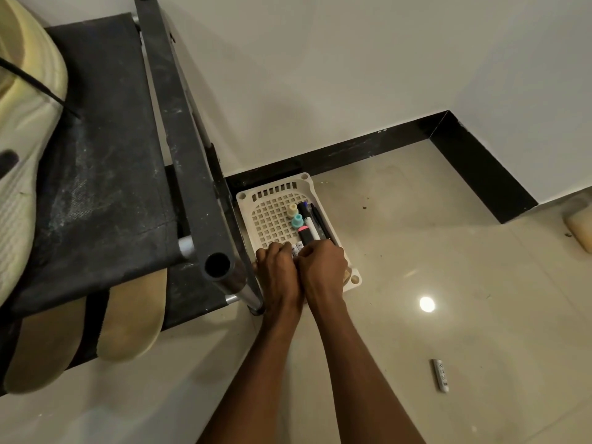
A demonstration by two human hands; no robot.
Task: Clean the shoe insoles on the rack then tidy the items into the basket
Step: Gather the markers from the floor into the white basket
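Both hands, left hand [278,267] and right hand [322,267], were curled around small white tubes [297,247] at the basket's [246,197] near edge; they should be laid flat beside the markers [308,223]. One tube [440,375] lay on the floor.

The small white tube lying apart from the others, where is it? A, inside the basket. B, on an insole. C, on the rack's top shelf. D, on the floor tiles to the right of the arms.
D: the white tube lies alone on the floor tiles, well clear of the basket.
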